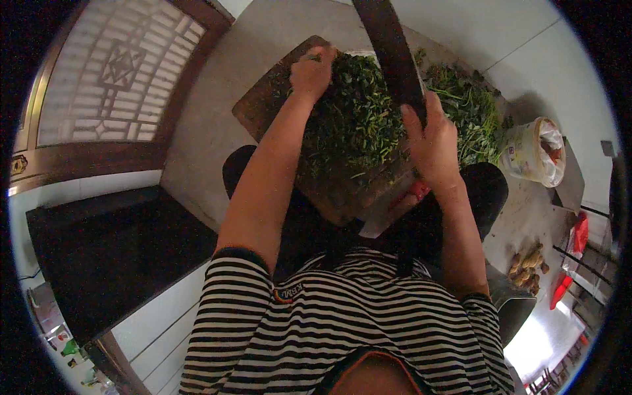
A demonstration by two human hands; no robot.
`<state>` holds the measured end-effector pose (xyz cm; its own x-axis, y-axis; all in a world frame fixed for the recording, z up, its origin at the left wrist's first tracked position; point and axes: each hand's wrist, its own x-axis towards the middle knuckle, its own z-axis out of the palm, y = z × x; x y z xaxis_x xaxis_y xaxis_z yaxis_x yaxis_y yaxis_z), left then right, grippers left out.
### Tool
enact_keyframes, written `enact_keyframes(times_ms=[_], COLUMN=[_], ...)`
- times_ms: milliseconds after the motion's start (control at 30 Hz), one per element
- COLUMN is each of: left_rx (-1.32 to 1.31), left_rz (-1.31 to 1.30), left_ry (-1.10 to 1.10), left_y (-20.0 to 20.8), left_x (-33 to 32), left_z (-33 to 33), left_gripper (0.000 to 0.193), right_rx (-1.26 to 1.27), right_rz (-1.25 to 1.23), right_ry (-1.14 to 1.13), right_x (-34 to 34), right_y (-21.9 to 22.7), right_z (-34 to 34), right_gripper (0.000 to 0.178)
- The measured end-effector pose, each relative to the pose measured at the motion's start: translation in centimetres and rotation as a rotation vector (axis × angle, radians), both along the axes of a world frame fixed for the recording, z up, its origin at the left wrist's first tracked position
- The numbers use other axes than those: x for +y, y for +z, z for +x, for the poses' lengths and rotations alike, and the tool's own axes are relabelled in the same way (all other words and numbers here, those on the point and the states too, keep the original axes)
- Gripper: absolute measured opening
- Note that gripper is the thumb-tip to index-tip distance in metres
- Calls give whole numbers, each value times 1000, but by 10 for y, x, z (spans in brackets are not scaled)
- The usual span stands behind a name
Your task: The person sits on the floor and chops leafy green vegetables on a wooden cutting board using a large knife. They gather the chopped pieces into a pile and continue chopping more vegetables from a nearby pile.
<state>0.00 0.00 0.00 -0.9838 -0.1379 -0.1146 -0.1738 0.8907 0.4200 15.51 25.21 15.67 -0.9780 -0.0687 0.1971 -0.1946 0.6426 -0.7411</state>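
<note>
A wooden chopping board (266, 99) bears a heap of chopped leafy greens (359, 112). My left hand (312, 74) is at the far left side of the heap, by the board's far edge. Its fingers are curled closed, and what they hold, if anything, is hidden. My right hand (434, 141) grips a large dark-bladed knife (392, 49), raised above the greens at the right, its blade pointing away and running out of the picture's top. A second knife (415, 192) with a red handle and pale blade lies near the board's near right side.
Uncut greens (467, 105) are piled on the floor to the right, beside a white bucket (530, 151) lined with a bag. Ginger-like roots (526, 266) lie farther right. A black-topped bench (112, 257) and a latticed door (118, 72) stand at left.
</note>
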Motion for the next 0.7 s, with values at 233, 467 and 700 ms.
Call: enact_keyframes(times_ms=[233, 467, 700], left_rx=[770, 666, 800], left_rz=[169, 192, 127], left_ry=[-391, -369, -413], left_y=[91, 81, 65], left_x=[67, 68, 66], left_z=[97, 147, 165], left_gripper=[17, 22, 24], right_rx=[127, -56, 268], right_rz=[-63, 146, -105], right_ry=[-21, 119, 36], right_x=[3, -13, -21], right_y=[26, -64, 30], right_z=[4, -23, 5], right_gripper=[26, 25, 25])
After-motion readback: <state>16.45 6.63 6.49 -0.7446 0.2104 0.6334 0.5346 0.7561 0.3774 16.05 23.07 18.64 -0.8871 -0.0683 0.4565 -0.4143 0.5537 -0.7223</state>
